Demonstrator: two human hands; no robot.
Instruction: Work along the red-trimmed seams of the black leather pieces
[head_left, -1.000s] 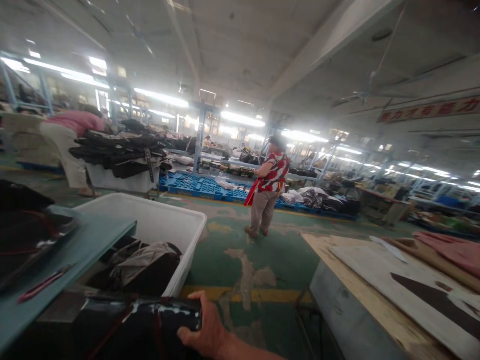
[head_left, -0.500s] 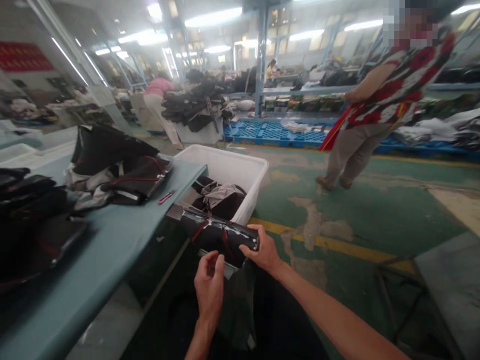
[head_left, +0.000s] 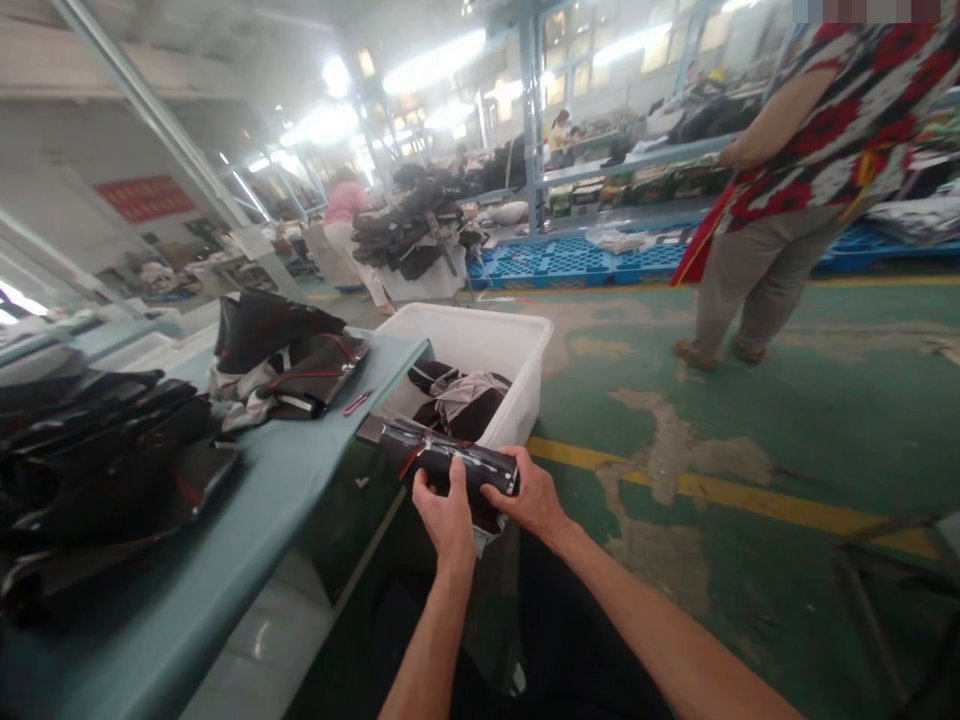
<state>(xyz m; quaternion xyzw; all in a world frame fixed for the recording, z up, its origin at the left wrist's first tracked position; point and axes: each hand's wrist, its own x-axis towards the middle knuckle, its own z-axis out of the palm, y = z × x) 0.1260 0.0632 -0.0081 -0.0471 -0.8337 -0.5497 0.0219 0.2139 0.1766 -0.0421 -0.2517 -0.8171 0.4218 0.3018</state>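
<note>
A black sewn piece with red trim (head_left: pixel 442 455) is held out in front of me, folded over at its near side, with whitish marks along its upper face. My right hand (head_left: pixel 531 497) grips its right end, thumb on the near face and fingers over the top. At the middle of its near side is my left hand (head_left: pixel 448 515), thumb and forefinger spread apart against or just over the surface. The piece's left end reaches toward the table edge. Behind it stands a white plastic bin (head_left: pixel 517 400) with black and grey sewn pieces (head_left: pixel 469 400) inside.
On the blue-green table (head_left: pixel 300 470) at left lie a stack of black pieces (head_left: pixel 112 460), another black and grey heap (head_left: pixel 289 355) and small pink-handled snips (head_left: pixel 358 402). A person in a floral top (head_left: pixel 847 130) stands at right. Blue pallets (head_left: pixel 540 262) lie farther back.
My left hand has risen from below the piece's near edge to its face, and its fingers have spread. My right hand keeps its grip. The view has shifted slightly.
</note>
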